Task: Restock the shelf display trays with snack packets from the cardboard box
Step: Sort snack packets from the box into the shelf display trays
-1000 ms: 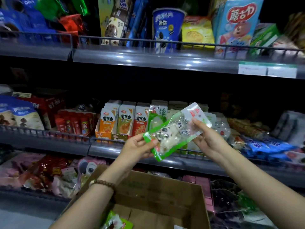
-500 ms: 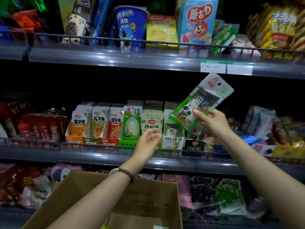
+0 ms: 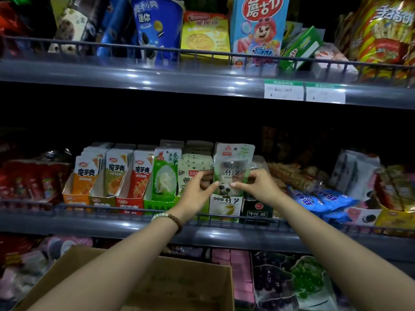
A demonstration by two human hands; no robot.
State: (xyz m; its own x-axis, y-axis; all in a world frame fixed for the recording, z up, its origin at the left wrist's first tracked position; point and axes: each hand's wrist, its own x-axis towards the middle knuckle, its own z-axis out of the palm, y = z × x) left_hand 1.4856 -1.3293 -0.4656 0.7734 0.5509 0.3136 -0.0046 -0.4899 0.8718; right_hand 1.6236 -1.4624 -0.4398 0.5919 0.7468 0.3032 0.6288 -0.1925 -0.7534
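A green and white panda snack packet [image 3: 232,169] stands upright in the white display tray [image 3: 225,205] on the middle shelf. My left hand [image 3: 197,194] pinches its left edge and my right hand [image 3: 258,187] pinches its right edge. More packets of the same kind sit behind it in the tray. The open cardboard box [image 3: 184,286] lies below my forearms at the bottom of the view; its inside is mostly hidden.
Neighbouring trays hold orange, olive, red and green packets [image 3: 116,176] to the left and a dark tray [image 3: 257,209] to the right. A wire rail [image 3: 67,207] runs along the shelf front. Blue packets [image 3: 318,200] lie further right. Boxes and cups fill the upper shelf [image 3: 202,77].
My right hand brought the packet down from above the shelf into the white tray. My left hand moved right and took hold of the packet's left edge.
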